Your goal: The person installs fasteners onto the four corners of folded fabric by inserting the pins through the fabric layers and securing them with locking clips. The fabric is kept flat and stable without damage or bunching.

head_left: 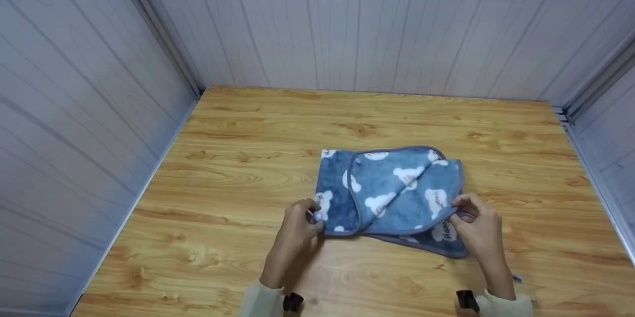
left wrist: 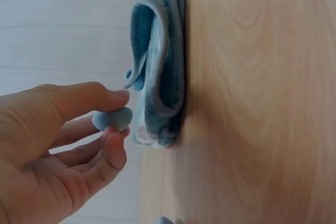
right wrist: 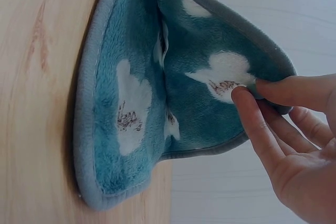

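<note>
A folded blue fleece blanket (head_left: 387,188) with white bear-head prints and a grey-blue bound edge lies on the table. At its near left corner my left hand (head_left: 297,222) pinches a small blue-grey ball (left wrist: 113,119) between thumb and fingertips. The ball sits beside the folded end, where bound edges curl in layers in the left wrist view. My right hand (head_left: 480,225) pinches the edge of the top flap (right wrist: 226,72) at the right side. That flap stands raised over the lower layer (right wrist: 118,129), opening a gap between them.
The wood-grain table (head_left: 238,168) is bordered by pale panelled walls (head_left: 327,24) at the back and both sides. A small blue thing (head_left: 517,278) shows beside the right wrist. Another small blue dot (head_left: 358,161) lies on the blanket's upper flap.
</note>
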Demonstrator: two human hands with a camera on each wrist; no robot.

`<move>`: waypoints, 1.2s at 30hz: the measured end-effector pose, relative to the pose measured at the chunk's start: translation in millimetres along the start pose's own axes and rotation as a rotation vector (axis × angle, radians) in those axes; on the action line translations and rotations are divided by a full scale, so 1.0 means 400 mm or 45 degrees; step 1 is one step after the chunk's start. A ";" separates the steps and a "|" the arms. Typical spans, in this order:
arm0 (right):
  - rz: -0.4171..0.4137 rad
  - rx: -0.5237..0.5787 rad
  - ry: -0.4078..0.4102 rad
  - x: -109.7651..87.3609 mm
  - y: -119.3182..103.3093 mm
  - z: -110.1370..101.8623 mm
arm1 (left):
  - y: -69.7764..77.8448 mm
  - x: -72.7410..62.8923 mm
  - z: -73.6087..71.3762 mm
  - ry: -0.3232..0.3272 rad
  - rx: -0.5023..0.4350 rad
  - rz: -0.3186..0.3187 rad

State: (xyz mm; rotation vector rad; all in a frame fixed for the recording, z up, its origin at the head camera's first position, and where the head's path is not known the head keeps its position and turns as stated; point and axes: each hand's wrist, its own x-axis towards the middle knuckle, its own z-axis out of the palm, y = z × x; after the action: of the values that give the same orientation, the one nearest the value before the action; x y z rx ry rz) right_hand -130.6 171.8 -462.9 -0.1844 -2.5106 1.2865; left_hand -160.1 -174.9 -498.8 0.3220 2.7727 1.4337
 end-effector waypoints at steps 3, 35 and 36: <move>0.011 -0.008 -0.004 0.000 -0.001 0.000 | 0.007 0.004 0.006 0.028 -0.017 -0.005; -0.036 0.022 0.021 0.000 0.005 0.002 | 0.080 0.041 0.070 0.036 0.007 0.246; -0.041 0.021 0.024 0.000 0.005 0.003 | 0.083 0.043 0.072 0.028 0.007 0.251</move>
State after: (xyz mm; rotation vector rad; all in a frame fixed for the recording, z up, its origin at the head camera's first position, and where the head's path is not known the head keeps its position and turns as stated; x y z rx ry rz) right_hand -131.0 172.1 -465.0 -0.1509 -2.4762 1.2866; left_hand -168.1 -130.0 -487.1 0.5981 2.8309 1.4757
